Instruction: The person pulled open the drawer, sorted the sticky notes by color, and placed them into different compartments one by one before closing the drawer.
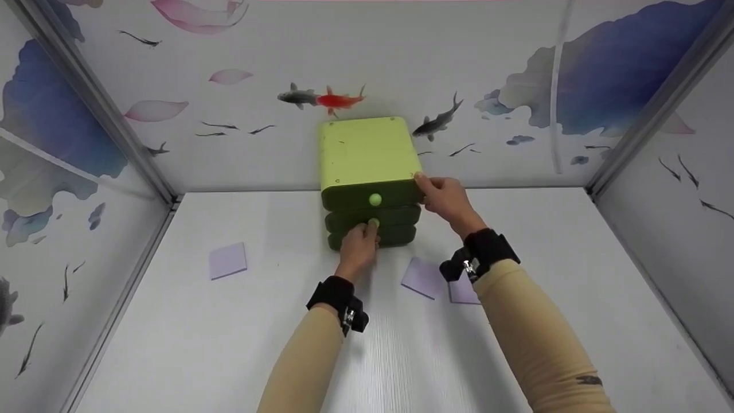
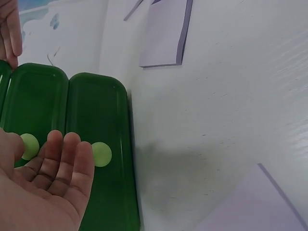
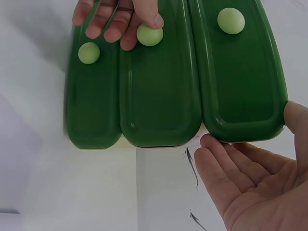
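Note:
A small drawer cabinet (image 1: 367,150) with a light green top and three dark green drawer fronts stands against the back wall. Each drawer has a round light green knob. My left hand (image 1: 359,244) pinches the middle drawer's knob (image 3: 150,35) between thumb and index finger, its other fingers spread in front of the bottom drawer (image 2: 103,192) near that knob (image 3: 89,53). At the cabinet's upper right corner, my right hand (image 1: 450,201) grips with the thumb at the top edge and the fingers along the side of the top drawer (image 3: 240,82).
Flat purple square pads lie on the white table (image 1: 275,321): one pad (image 1: 227,261) at the left, another pad (image 1: 423,277) right of the cabinet, and a third pad (image 1: 463,292) partly behind the right wrist. Printed panels in metal frames enclose the table's back and sides.

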`<state>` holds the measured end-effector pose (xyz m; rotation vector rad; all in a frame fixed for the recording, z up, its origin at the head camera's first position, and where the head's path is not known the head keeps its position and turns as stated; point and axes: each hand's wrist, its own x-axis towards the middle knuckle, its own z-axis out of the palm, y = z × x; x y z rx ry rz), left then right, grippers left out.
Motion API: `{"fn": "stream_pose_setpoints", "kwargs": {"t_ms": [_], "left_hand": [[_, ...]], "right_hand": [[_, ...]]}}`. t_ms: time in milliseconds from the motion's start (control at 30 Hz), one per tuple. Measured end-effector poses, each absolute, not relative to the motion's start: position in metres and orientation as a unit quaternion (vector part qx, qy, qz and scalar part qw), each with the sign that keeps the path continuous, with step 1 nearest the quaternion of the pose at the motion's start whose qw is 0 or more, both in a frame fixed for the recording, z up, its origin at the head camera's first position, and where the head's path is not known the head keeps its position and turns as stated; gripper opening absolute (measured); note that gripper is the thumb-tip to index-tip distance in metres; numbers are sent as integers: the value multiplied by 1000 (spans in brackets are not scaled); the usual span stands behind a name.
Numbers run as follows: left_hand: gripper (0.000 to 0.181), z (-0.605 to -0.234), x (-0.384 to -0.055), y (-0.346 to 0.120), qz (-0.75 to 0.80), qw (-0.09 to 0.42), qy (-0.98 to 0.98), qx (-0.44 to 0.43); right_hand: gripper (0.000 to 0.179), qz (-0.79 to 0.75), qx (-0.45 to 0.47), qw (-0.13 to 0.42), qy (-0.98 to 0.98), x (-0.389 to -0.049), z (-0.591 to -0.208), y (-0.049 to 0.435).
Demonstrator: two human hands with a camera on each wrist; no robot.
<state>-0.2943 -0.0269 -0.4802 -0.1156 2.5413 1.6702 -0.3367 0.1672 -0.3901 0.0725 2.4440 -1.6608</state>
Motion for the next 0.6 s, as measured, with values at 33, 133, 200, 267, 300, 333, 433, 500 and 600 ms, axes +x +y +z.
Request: {"fn": "stream_pose_setpoints", "kwargs": {"t_ms": [33,133,200,267,300,333,433,500,600], "left_hand": [[43,-480,-294,-27,548,49,834,-37],[42,-480,-293,-28,546,47,836,-36],[41,-481,-292,-28,545,48,837,-35],[42,-482,-293,-29,544,52,837,-34],[41,-483,-293,-29,543,53,837,-32],[40,-483,-293,-30,541,53,839,-29],[34,-484,-292,-31,539,57,840,-20],[30,-487,-290,-32,536,53,843,-17],[30,-491,-288,-35,528,48,848,-26]], "right_hand": [[68,-562,25,96,821,-337,-390,167],[71,-569,25,105,816,-336,-390,168],[72,-569,24,108,815,-336,-390,168],[72,-567,24,110,816,-335,-390,168],[72,-565,23,110,817,-335,-390,168],[72,-565,23,109,818,-335,-390,167],[70,-562,23,104,820,-333,-389,167],[70,-562,25,101,821,-332,-388,167],[70,-562,27,100,820,-330,-389,167]]}}
